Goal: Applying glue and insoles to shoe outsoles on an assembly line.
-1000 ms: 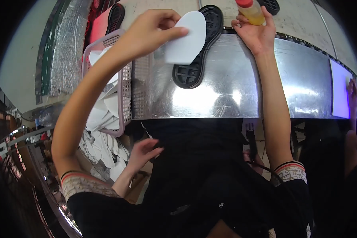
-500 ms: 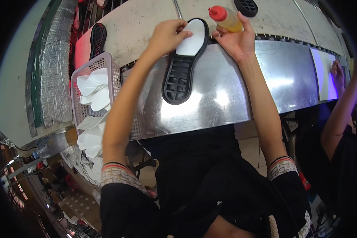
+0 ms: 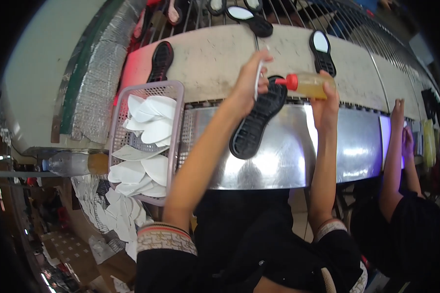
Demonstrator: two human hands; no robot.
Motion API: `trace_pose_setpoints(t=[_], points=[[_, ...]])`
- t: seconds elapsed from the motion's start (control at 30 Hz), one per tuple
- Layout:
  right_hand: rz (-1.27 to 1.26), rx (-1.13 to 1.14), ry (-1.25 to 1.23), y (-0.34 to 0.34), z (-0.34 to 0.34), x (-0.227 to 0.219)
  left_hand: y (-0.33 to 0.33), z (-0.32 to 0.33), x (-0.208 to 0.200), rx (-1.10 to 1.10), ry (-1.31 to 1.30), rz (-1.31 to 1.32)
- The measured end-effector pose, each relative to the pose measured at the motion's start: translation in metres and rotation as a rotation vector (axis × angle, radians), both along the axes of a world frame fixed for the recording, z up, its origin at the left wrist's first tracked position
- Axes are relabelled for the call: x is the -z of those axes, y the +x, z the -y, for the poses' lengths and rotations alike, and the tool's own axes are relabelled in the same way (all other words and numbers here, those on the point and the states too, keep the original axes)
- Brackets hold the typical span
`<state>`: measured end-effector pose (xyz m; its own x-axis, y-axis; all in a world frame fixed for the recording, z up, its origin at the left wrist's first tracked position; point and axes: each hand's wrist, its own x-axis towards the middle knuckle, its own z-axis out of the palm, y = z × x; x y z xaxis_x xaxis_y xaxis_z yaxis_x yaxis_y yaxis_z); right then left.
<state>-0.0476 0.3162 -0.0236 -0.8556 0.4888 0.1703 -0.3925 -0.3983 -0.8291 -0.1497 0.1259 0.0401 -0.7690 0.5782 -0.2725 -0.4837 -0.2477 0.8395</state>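
A black shoe sole point(image 3: 253, 128) with a grid of hollows lies at a slant on the shiny metal ledge, its far end reaching the belt. My left hand point(image 3: 247, 85) is closed on a white insole pad point(image 3: 258, 80), held on edge beside the sole's far end. In my right hand point(image 3: 323, 100) is a squeeze bottle point(image 3: 308, 85) of yellowish liquid, tipped on its side. Its red nozzle point(image 3: 283, 82) points left, over the far end of the sole. My left fingers partly hide the pad.
A pale lilac basket point(image 3: 177, 132) of white pads point(image 3: 156, 110) stands left of the metal ledge point(image 3: 288, 161). Further soles point(image 3: 161, 61) lie on the pale belt point(image 3: 205, 53), some bearing white pads. At the right, a co-worker's arms point(image 3: 393, 156) reach over the ledge.
The white pad, which lay over the sole's far end, is now lifted on edge in my left hand. My right hand has swung the bottle's nozzle toward the sole. The view has shifted.
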Motion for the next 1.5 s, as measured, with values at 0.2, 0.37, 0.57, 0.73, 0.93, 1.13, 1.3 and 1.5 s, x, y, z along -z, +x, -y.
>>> trace_pose_setpoints(t=[0.2, 0.37, 0.57, 0.73, 0.93, 1.13, 1.3, 1.5], points=[[0.07, -0.071, 0.664, 0.007, 0.02, -0.091, 0.027, 0.032, 0.001, 0.055, 0.643, 0.085], [0.092, -0.238, 0.959, 0.017, 0.051, -0.137, 0.062, 0.032, -0.003, -0.04, 0.593, 0.276], [-0.049, -0.192, 1.266, 0.011, 0.07, -0.186, 0.09, 0.054, -0.015, 0.072, 0.53, 0.25], [-0.026, -0.114, 1.443, -0.002, 0.08, -0.226, 0.112, 0.075, -0.032, 0.138, 0.707, 0.306], [0.167, 0.055, 0.924, -0.018, 0.023, -0.143, 0.114, 0.087, -0.043, 0.072, 0.563, 0.233], [0.189, -0.029, 0.425, 0.044, 0.057, -0.099, 0.098, 0.083, -0.005, -0.158, 0.414, 0.205], [0.16, -0.177, 0.927, 0.048, 0.075, -0.124, 0.104, 0.075, -0.005, -0.116, 0.372, 0.235], [0.044, -0.144, 1.179, 0.021, 0.064, -0.141, 0.119, 0.073, -0.007, -0.047, 0.371, 0.283]])
